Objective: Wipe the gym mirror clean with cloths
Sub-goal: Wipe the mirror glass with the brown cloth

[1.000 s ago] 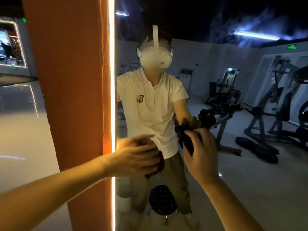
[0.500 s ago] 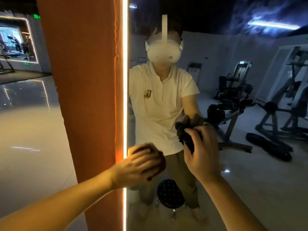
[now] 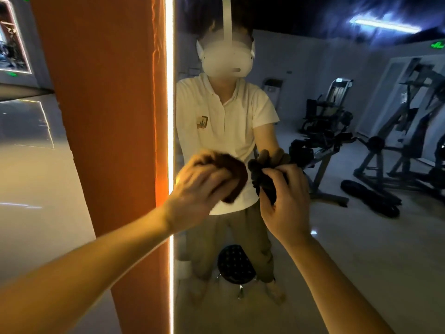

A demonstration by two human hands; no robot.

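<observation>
The gym mirror (image 3: pixel 349 249) fills the right two thirds of the view and reflects me in a white shirt. My left hand (image 3: pixel 199 191) presses a bunched reddish-brown cloth (image 3: pixel 234 177) against the glass just right of the lit mirror edge; the hand is motion-blurred. My right hand (image 3: pixel 286 203) grips a dark cloth (image 3: pixel 263 183) and holds it against the glass right beside the brown one. The two cloths are almost touching at chest height.
An orange pillar (image 3: pixel 103 116) with a bright vertical light strip (image 3: pixel 170 116) borders the mirror on the left. The mirror reflects a black stool (image 3: pixel 236 267) behind me and gym machines (image 3: pixel 397 141) at the right. Glossy pale floor (image 3: pixel 31 189) lies left of the pillar.
My left hand has swept the brown cloth up and to the right across the glass, toward the right hand. The right hand with the dark cloth has stayed about where it was.
</observation>
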